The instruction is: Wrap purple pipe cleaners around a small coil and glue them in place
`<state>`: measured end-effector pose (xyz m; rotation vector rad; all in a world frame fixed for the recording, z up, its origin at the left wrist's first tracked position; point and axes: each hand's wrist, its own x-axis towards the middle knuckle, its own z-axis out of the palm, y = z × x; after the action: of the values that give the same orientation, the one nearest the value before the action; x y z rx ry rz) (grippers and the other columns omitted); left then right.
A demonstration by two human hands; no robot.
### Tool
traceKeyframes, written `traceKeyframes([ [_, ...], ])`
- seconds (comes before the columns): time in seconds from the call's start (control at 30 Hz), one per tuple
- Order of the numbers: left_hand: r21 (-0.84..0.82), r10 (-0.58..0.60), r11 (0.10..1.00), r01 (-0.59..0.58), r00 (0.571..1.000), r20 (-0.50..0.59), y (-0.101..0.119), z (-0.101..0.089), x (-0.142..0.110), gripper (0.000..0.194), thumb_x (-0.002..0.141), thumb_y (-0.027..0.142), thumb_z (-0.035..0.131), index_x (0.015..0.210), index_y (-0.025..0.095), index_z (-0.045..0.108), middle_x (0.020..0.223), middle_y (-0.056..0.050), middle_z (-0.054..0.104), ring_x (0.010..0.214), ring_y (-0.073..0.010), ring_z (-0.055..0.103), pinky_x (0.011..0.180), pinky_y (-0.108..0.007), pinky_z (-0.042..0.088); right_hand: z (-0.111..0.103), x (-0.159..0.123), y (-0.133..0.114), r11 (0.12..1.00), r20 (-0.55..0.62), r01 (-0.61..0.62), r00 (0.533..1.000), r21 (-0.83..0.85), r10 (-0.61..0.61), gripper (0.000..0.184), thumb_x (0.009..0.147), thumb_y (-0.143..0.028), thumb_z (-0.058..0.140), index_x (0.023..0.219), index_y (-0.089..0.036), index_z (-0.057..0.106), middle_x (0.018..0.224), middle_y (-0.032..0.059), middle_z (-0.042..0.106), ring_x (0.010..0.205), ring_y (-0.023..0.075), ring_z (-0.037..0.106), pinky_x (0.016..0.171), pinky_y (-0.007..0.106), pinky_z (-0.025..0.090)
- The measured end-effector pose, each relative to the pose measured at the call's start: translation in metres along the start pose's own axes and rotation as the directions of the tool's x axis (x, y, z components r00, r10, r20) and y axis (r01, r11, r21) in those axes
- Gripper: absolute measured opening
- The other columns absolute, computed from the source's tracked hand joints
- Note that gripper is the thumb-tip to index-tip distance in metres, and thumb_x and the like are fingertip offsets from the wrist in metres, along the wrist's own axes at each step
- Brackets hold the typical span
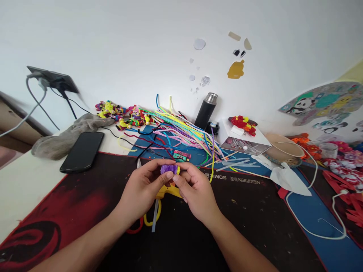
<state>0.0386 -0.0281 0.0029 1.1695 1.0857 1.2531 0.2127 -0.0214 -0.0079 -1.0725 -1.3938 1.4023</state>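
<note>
My left hand (147,183) pinches the purple side of a small coil of pipe cleaner (168,169), wound in purple with a yellow end. The yellow end sits between the fingertips of my right hand (195,185), which is closed on it from the other side. Both thumbs meet at the front of the coil. Just below the hands is a yellow tool (168,191), partly hidden, perhaps a glue gun. Near it lie a bent yellow pipe cleaner (159,215), a translucent strip (154,217) and a red pipe cleaner loop (136,227) partly behind my left forearm.
Many loose pipe cleaners (181,132) are piled at the back, beside a black thermos (205,111). A phone (82,153) lies at left near finished colourful figures (110,109). A small drawer box (244,143) stands right of the thermos. A white cable (309,230) curls at right.
</note>
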Motion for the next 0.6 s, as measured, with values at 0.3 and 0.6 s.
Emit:
traceKeyframes([
  [0.3,0.011,-0.056,0.998,0.055,0.998,0.029,0.0037,0.0018,0.0048,0.041,0.088,0.051,0.085,0.115,0.02,0.082,0.1,-0.007,0.084,0.086,-0.0237,0.077,0.079,-0.032,0.063,0.0009,0.0013,0.0002,1.0,-0.007,0.007,1.0,0.009,-0.007,0.037,0.099,-0.05,0.072,0.119,-0.019,0.07,0.057,-0.0107,0.045,0.048,0.0096,0.035,0.049,0.025,0.029],
  [0.6,0.041,-0.085,0.996,0.084,0.996,0.033,0.0083,0.0003,0.0062,0.046,0.087,0.061,0.083,0.104,0.019,0.081,0.086,-0.003,0.076,0.07,-0.0184,0.065,0.065,-0.029,0.056,0.005,-0.0016,-0.0051,0.987,-0.004,0.082,0.997,-0.135,-0.083,0.023,0.099,-0.035,0.07,0.116,-0.02,0.072,0.06,-0.0099,0.043,0.055,0.0118,0.038,0.056,0.027,0.032],
])
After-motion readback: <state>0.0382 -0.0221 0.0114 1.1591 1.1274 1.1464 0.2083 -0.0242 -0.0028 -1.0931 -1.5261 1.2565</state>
